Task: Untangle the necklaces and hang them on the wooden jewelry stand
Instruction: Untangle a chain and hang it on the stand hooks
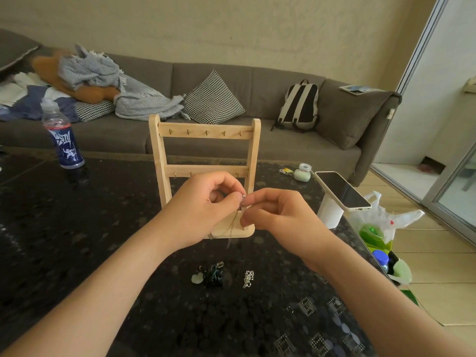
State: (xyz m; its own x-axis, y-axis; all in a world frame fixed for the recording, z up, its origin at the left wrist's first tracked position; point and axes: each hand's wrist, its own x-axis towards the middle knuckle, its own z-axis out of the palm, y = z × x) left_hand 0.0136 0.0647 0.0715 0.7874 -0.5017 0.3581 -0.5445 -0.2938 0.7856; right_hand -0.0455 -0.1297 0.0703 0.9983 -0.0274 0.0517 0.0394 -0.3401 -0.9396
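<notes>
A wooden jewelry stand (204,132) with two rows of small hooks stands upright on the dark table (90,240); no necklace hangs on its visible hooks. In front of its lower rail my left hand (206,207) and my right hand (278,215) both pinch a thin gold chain necklace (231,225) at its clasp, fingertips almost touching. The chain hangs down over the stand's base. On the table nearer me lie a dark cord necklace with a pale green pendant (210,275) and a bunched silver chain (248,279).
A blue drink bottle (63,140) stands at the table's far left. A phone (342,190) on a white box, a small green case (302,174) and tape sit at the right. A plastic bag (378,228) is off the right edge. A grey sofa (257,140) is behind.
</notes>
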